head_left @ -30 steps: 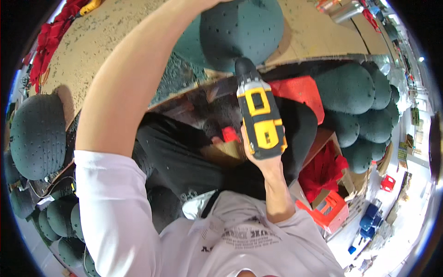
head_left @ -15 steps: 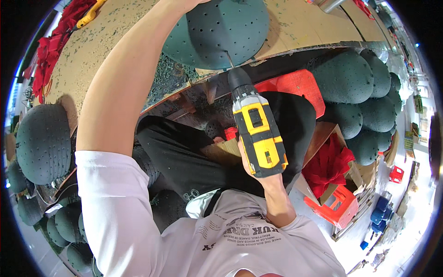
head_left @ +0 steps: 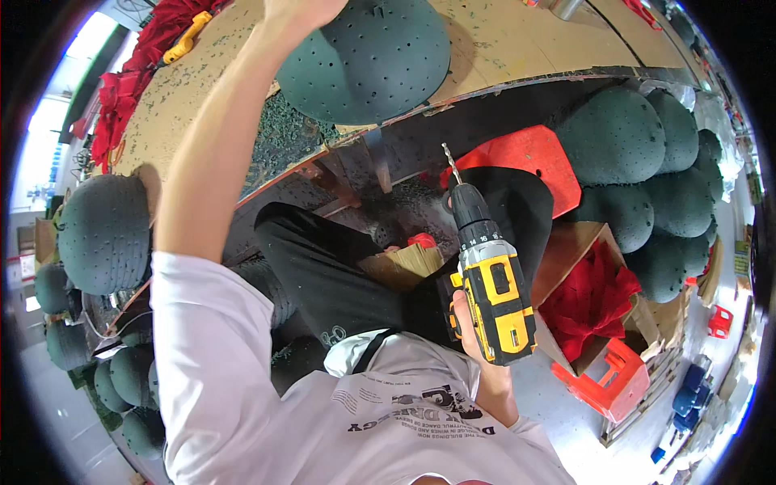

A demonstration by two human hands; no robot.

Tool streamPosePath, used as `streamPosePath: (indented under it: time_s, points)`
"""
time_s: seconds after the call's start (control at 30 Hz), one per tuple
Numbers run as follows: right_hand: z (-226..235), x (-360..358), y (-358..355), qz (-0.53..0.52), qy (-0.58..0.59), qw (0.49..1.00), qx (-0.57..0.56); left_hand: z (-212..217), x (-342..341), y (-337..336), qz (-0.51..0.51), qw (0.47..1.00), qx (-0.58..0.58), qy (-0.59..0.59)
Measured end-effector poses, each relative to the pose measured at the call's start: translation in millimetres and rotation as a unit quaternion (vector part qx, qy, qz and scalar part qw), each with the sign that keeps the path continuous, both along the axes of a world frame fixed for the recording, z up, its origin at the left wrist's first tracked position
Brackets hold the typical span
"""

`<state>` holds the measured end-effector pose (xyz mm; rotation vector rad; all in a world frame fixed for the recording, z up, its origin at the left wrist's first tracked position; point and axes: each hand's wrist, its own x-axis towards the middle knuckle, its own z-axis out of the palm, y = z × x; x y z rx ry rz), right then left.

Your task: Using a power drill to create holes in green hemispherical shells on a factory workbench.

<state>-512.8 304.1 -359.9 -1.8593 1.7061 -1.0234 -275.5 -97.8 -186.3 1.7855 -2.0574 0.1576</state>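
A dark green, dome-shaped shell (head_left: 368, 69) with many small drilled holes lies on the workbench at the top. My left hand (head_left: 303, 12) is at the shell's upper left side. Its fingers run out of the picture at the top edge, so their grip is hidden. My right hand (head_left: 469, 327) is wrapped around the handle of a yellow and black cordless drill (head_left: 495, 299). The drill points up and away from me, and its twist bit (head_left: 451, 162) is bare. The bit's tip is apart from the shell, below and right of it, beyond the bench edge.
Green shavings litter the tan bench (head_left: 517, 40). Stacked domes stand left (head_left: 105, 234) and right (head_left: 610, 137). A red plastic stool (head_left: 525, 162) is by my knee. A cardboard box holds red fabric (head_left: 590, 303). A yellow tool (head_left: 187, 39) lies at the far left.
The drill has come back toward me and to the right, and its bit has left the shell. In the picture, the shell has shifted slightly left. My left hand stays by it.
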Motion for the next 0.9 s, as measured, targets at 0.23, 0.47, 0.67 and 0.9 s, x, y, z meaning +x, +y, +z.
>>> streamPosePath:
  time_s: [0.23, 0.47, 0.67, 0.9]
  points:
    - [10, -8, -16, -0.053, -0.09, 0.994, -0.012, -103, 2, 126, -0.144, 0.97, -0.122, 0.155]
    - [5, -20, -18, -0.004, -0.026, 0.998, -0.062, -132, 3, 118, -0.19, 0.965, -0.173, 0.057]
    - [5, -16, -18, -0.003, 0.003, 0.998, -0.061, -130, 1, 113, -0.211, 0.959, -0.188, 0.036]
    - [0, -20, -20, 0.004, 0.019, 0.997, -0.078, -116, 1, 117, -0.21, 0.957, -0.168, 0.113]
